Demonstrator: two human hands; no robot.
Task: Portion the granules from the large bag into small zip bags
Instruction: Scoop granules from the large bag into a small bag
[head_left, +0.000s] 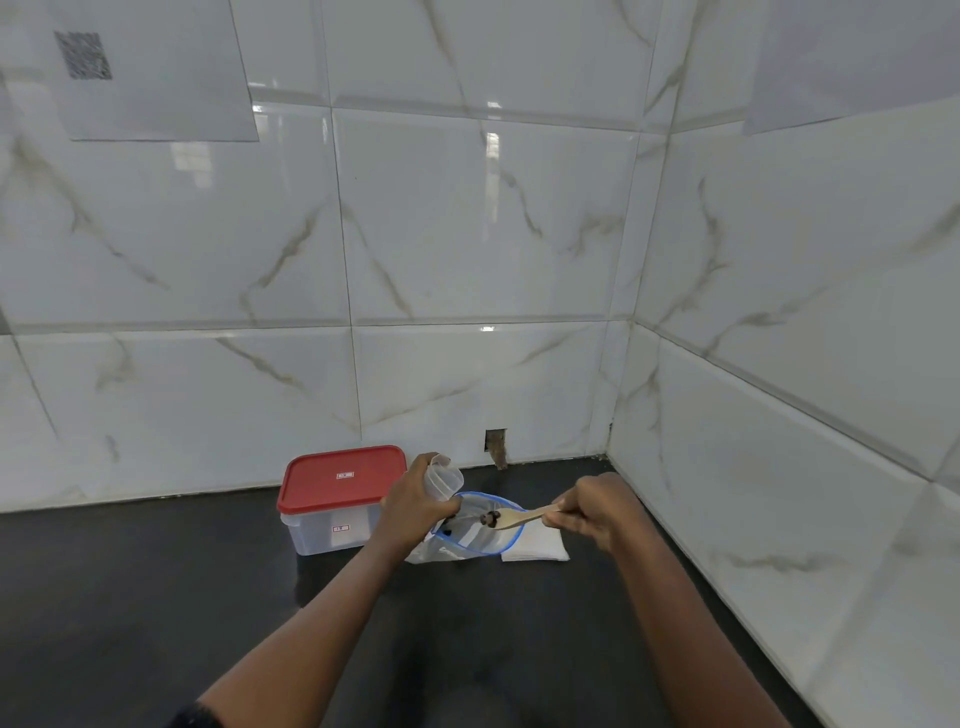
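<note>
A large clear bag (480, 535) with a blue zip rim stands open on the dark counter, a few dark granules (445, 530) inside it. My left hand (418, 501) grips a small clear zip bag (444, 477) just above the large bag's left rim. My right hand (597, 512) pinches the handle of a wooden spoon (517, 518). The spoon's bowl holds dark granules (491, 517) and hovers over the large bag's mouth, pointing left toward the small bag.
A clear plastic box with a red lid (340, 480) stands left of the bags, close to my left hand. A flat stack of small white bags (537, 545) lies to the right of the large bag. Tiled walls meet in a corner at the back right.
</note>
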